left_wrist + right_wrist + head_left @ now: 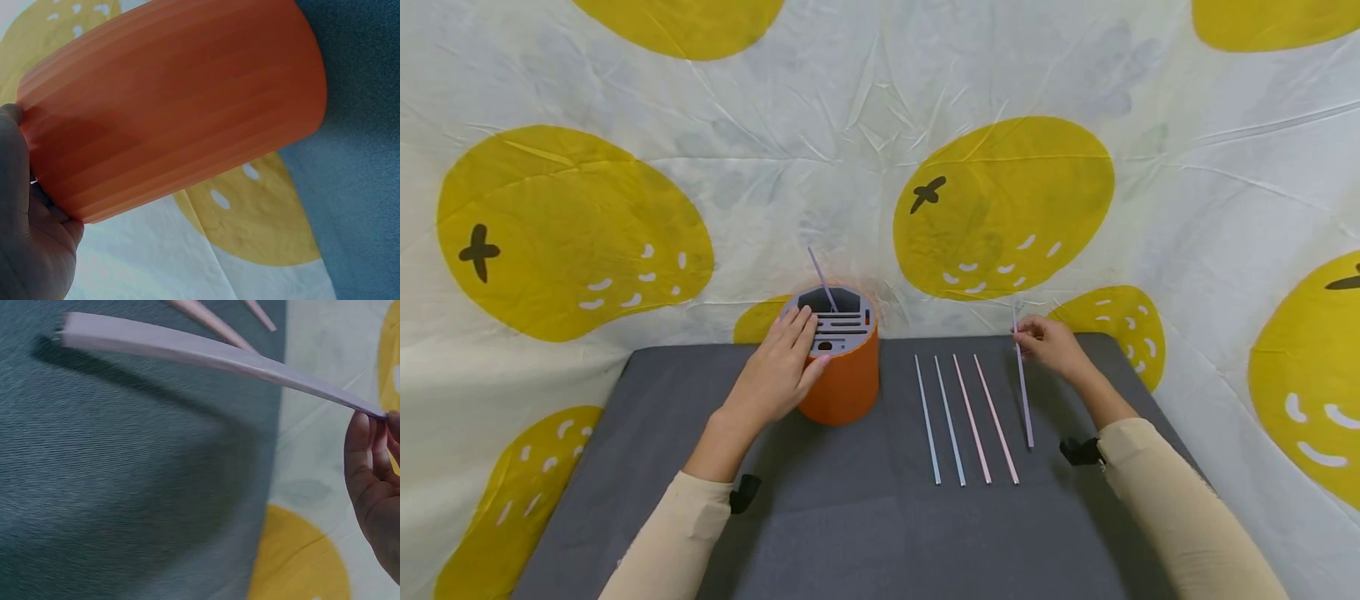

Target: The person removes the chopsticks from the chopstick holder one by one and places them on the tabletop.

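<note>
An orange cylindrical desk organizer (842, 392) with a grey slotted top stands at the back of the table. My left hand (775, 362) rests on its top edge, fingers laid out straight over the rim and thumb to one side. A slim lilac stick (822, 277) leans out of its rear compartment. On the right, my right hand (1054, 346) pinches another lilac stick (1023, 392) near its upper end. This stick slants down toward me, and in the right wrist view its lower end (81, 330) hangs above its shadow on the cloth.
Two light blue sticks (927, 421) and two pink sticks (972, 421) lie side by side on the dark grey table (850, 517), between the organizer and my right hand. Behind the table hangs a pale curtain (820, 108) with yellow fruit shapes.
</note>
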A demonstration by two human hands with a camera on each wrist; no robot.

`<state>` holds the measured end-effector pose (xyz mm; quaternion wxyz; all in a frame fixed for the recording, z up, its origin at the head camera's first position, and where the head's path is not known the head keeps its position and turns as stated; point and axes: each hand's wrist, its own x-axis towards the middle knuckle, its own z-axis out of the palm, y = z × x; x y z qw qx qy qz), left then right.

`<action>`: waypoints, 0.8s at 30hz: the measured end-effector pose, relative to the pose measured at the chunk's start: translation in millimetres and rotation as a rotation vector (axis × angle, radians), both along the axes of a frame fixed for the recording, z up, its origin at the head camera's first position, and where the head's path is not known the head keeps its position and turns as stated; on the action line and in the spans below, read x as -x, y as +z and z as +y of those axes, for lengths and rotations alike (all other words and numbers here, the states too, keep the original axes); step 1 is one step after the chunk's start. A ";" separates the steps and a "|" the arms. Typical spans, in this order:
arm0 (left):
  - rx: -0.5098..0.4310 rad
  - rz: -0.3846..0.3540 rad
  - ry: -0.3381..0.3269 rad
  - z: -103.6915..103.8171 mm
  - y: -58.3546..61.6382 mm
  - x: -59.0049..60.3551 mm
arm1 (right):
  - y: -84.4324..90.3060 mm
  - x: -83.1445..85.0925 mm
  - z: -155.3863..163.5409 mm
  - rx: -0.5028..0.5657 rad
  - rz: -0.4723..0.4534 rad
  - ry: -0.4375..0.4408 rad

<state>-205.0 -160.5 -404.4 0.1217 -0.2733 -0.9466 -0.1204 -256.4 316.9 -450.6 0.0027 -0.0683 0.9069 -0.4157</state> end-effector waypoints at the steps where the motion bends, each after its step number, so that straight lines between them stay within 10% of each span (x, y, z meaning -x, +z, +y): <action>1: 0.000 0.002 -0.001 -0.1 -0.2 0.1 | -5.0 0.1 1.6 -0.004 -0.014 0.008; 24: -0.005 0.022 -0.005 0.5 -0.4 -0.3 | -66.4 -6.3 4.6 0.052 -0.281 -0.128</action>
